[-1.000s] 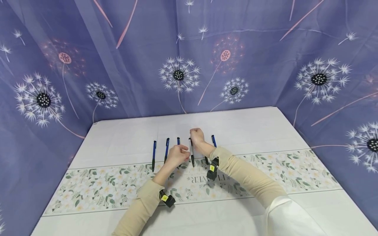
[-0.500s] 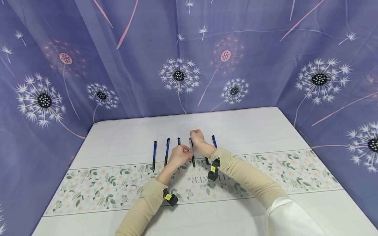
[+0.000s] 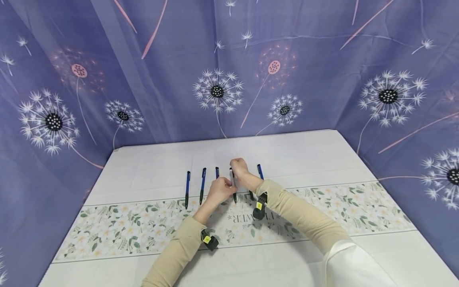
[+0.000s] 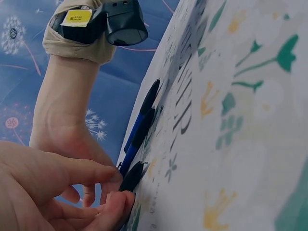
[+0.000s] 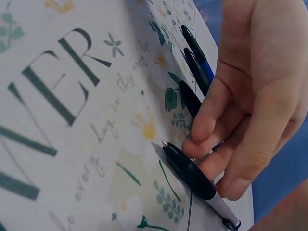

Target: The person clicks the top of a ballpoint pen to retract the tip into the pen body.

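Observation:
A white-barrelled pen (image 3: 232, 177) with a black grip lies amid a row of blue pens on the table. My left hand (image 3: 220, 190) reaches it from the left, thumb and fingers pinching it around the barrel. Its black grip and bare tip (image 5: 185, 166) show in the right wrist view, pointing toward me. Beside the pen's top end is my right hand (image 3: 241, 170), fingers bent; its fingertips are hidden, and I cannot tell whether they hold the pen. In the left wrist view that hand (image 4: 72, 139) hangs behind the left fingers.
Three blue pens lie left of the hands, the outermost (image 3: 187, 189) fully in view. To the right lie another blue pen (image 3: 259, 171) and a pen tip (image 3: 250, 195) partly under the right wrist. A flowered runner (image 3: 136, 227) crosses the white tabletop (image 3: 150, 163); a purple curtain (image 3: 172, 59) encloses it.
My left hand has moved a little right onto the white pen, and its fingers have drawn together on the barrel. The right hand has barely moved.

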### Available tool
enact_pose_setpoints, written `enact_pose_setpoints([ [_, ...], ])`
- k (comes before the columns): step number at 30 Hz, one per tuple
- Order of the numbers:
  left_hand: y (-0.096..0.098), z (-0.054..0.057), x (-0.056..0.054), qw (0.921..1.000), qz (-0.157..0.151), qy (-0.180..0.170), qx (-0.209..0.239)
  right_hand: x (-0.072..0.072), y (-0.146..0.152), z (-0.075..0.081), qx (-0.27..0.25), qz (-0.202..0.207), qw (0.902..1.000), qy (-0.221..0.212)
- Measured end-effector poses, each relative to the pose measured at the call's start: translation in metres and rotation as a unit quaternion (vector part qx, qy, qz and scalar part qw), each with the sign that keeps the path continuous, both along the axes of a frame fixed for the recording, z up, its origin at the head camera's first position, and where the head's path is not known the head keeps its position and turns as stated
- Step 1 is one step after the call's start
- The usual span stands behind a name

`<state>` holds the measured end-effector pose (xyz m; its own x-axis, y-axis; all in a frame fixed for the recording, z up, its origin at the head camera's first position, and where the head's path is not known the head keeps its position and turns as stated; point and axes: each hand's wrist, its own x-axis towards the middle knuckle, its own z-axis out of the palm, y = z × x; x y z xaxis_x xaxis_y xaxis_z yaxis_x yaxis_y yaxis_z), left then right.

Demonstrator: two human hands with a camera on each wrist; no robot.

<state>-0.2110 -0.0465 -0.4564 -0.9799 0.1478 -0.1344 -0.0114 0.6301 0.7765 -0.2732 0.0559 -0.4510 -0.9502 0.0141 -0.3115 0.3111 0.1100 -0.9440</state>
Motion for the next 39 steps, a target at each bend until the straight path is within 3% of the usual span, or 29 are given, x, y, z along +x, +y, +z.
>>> enact_pose_setpoints([
  [9, 0.004, -0.008, -0.004, 0.9994, 0.001, 0.027, -0.022, -0.002, 0.001, -0.004, 0.008, 0.012, 0.9999, 0.009],
  [27, 0.01, -0.002, -0.005, 0.9981, 0.008, 0.02, -0.058, 0.0, 0.002, -0.001, 0.036, 0.017, 0.9992, 0.011],
  [39, 0.004, -0.007, -0.01, 0.9995, -0.003, 0.018, -0.026, -0.002, 0.004, -0.003, 0.029, 0.02, 0.9993, 0.012],
])
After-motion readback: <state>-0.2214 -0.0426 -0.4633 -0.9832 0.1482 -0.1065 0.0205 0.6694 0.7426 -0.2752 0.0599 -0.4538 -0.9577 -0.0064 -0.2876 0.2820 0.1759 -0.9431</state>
